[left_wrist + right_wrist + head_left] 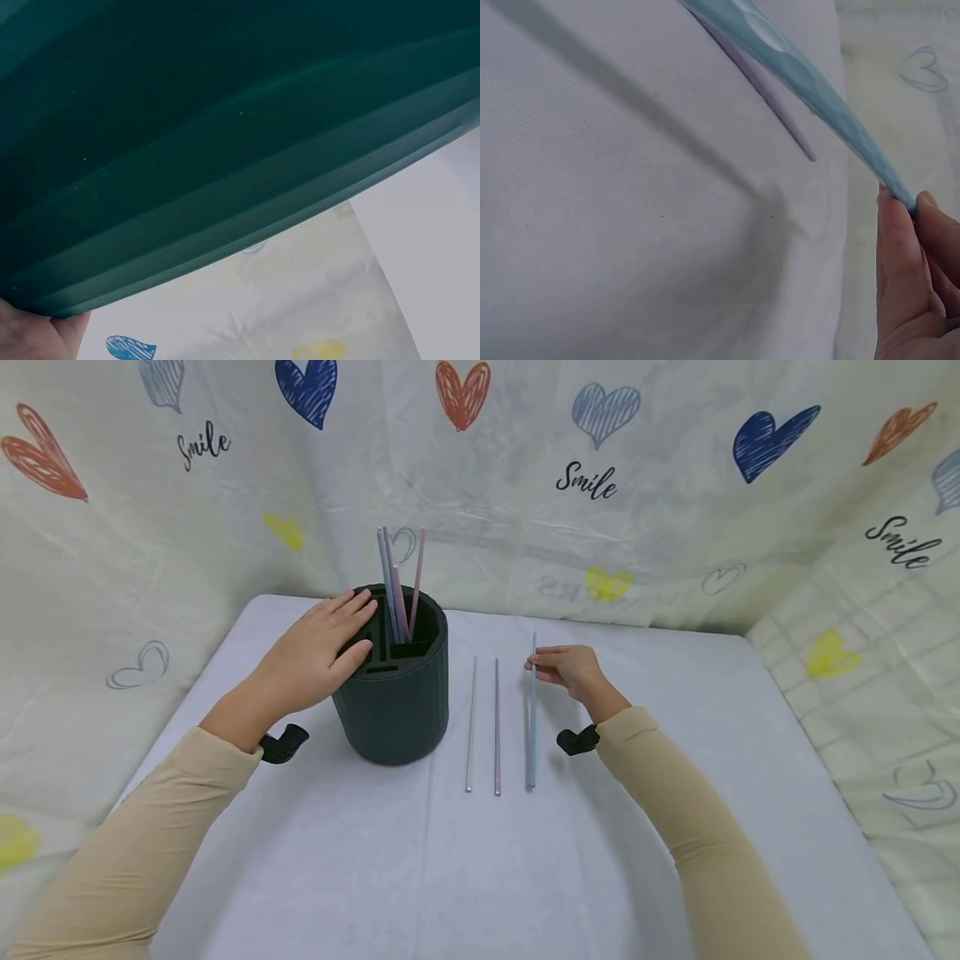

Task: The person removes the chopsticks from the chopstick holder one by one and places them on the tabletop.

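We list bench (pixel 465 877) surface between the blue stick (pixel 532 727) and the right edge, dark holder (pixel 397 718) to the left. Left hand (pixel 311 652): fingers spread upon the holder's rim; right hand (pixel 576 671): fingers pinching the stick's far end.

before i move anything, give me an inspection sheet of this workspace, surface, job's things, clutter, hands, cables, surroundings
Surface: white table, faint creases.
Job's things: dark green holder, upright, several sticks standing in it; pale green stick and purple stick lying apart, right of it; blue stick beyond them, in a hand.
Clutter: nothing seen.
Left hand: rests over the holder's top edge.
Right hand: pinches the blue stick near its far end.
Cables: nothing seen.
Surroundings: pale heart-patterned backdrop; black pieces at both wrists.
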Available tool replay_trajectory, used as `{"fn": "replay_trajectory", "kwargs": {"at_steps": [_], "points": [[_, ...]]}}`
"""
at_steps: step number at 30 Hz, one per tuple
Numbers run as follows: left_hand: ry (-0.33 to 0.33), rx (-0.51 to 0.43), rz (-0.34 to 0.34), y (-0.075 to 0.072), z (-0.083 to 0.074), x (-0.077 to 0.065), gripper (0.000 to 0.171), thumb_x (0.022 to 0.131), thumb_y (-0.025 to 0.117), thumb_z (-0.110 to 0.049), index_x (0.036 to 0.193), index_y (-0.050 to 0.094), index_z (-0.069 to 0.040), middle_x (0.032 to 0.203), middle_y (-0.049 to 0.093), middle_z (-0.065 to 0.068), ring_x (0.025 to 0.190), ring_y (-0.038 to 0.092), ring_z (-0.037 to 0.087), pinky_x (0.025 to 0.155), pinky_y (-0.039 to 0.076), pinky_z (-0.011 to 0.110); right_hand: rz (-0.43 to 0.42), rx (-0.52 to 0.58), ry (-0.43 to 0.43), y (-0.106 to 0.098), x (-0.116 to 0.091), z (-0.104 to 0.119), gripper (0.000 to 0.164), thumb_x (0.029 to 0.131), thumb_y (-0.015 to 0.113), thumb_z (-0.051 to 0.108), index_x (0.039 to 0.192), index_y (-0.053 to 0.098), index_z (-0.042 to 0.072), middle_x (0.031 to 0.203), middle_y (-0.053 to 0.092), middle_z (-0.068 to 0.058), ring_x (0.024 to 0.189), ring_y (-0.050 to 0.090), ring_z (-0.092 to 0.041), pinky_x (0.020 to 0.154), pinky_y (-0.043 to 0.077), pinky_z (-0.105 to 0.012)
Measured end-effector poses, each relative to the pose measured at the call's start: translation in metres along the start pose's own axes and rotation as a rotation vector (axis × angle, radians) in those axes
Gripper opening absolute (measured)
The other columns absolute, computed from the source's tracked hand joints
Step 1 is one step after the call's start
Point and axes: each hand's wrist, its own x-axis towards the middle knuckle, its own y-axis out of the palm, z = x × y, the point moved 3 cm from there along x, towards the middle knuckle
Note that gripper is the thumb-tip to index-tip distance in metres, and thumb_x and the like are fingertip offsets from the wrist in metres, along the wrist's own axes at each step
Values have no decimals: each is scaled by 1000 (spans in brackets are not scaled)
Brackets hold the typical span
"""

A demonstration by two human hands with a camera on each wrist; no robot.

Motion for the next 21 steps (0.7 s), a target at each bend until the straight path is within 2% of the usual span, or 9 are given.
{"fn": "replay_trajectory", "kwargs": {"at_steps": [9, 16, 18, 21], "points": [[4, -11, -4, 1, 0, 0, 58, 107, 38, -31, 156, 26, -2, 166, 20, 15, 155, 13, 35, 127, 13, 51, -39, 1, 28, 2, 27, -26, 41, 90, 70, 0, 130, 60, -7, 71, 74, -1, 69, 74, -11, 64, 60, -19], [-4, -12, -9, 2, 0, 0, 58, 106, 39, -30, 156, 27, -3, 166, 20, 14, 156, 13, 34, 128, 12, 51, -78, -32, 20, 4, 34, -35, 40, 90, 71, 1, 128, 62, -7, 69, 73, 1, 69, 73, -9, 63, 59, -17], [-4, -12, -15, 2, 0, 0, 58, 106, 40, -30, 156, 27, -2, 166, 21, 14, 155, 13, 34, 127, 13, 51, -96, -63, 12, 4, 34, -36, 40, 89, 72, 2, 127, 63, -7, 69, 71, 2, 67, 72, -8, 64, 60, -18], [-2, -13, -21, 2, 1, 0, 58, 106, 40, -30, 156, 28, -2, 166, 21, 14, 155, 14, 34, 127, 13, 51, -125, -174, -29, 4, 34, -37, 37, 87, 75, 5, 122, 67, -6, 66, 69, 6, 61, 69, -4, 64, 59, -17]]}}
